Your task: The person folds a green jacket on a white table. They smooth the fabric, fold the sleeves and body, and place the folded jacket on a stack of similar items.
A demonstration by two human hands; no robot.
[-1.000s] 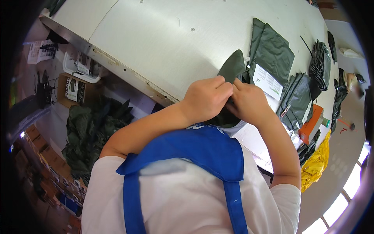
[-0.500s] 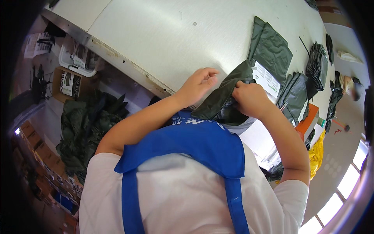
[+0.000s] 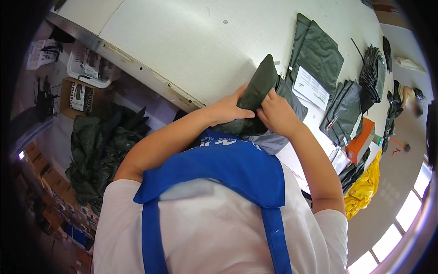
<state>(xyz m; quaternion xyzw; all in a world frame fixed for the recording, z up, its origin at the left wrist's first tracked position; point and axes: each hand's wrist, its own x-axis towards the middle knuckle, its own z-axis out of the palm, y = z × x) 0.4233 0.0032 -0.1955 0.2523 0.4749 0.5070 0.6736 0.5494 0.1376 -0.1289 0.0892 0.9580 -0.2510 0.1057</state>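
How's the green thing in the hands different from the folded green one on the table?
The held green piece is in the left hand, with the right hand touching it; the folded green piece lies on the table, untouched. The held green piece tilts upward, while the folded green piece lies flat. A white paper overlaps the folded green piece's near end; none shows on the held green piece. Both are dark green.

The bare left hand (image 3: 230,109) grips a folded dark green fabric piece (image 3: 259,86); the bare right hand (image 3: 278,114) touches its right side. Beyond the grip, rightward, lies a flat dark green fabric bundle (image 3: 318,50) with a white paper sheet (image 3: 311,88) at its near end; farther right, an orange rectangular box (image 3: 360,141).
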